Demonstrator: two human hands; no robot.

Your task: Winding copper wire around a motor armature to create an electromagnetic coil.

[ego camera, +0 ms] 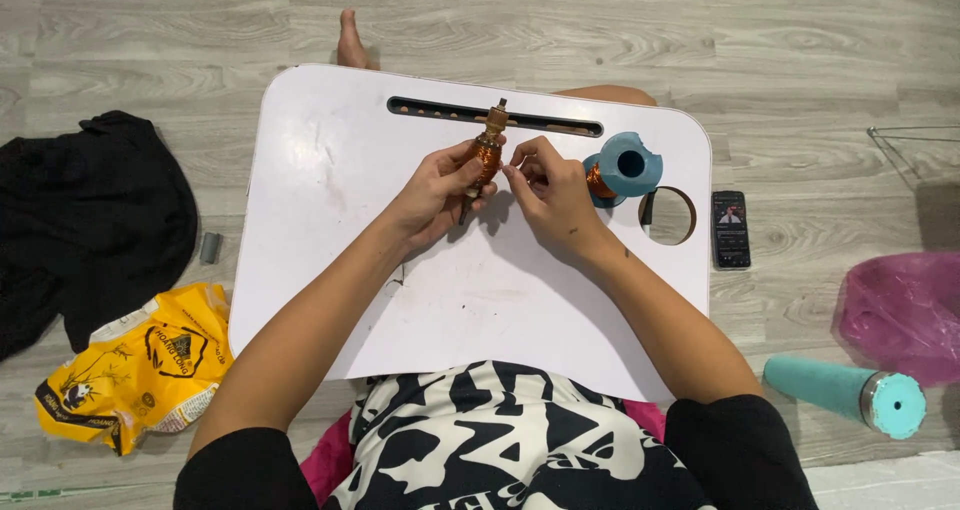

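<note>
My left hand [438, 192] grips a small motor rotor [488, 153], a shaft wound with copper wire, and holds it upright over a white lap table [330, 220]. My right hand [545, 188] pinches at the rotor's right side with fingertips close to the copper winding. A blue plastic spool [625, 167] carrying copper wire lies on its side just right of my right hand, on the table.
A slot [430, 110] runs along the table's far edge and a round cup hole [672, 216] sits at its right. On the wooden floor lie a phone [730, 229], a teal bottle [850, 391], a pink bag [905, 310], a yellow bag [135, 365] and black cloth [85, 215].
</note>
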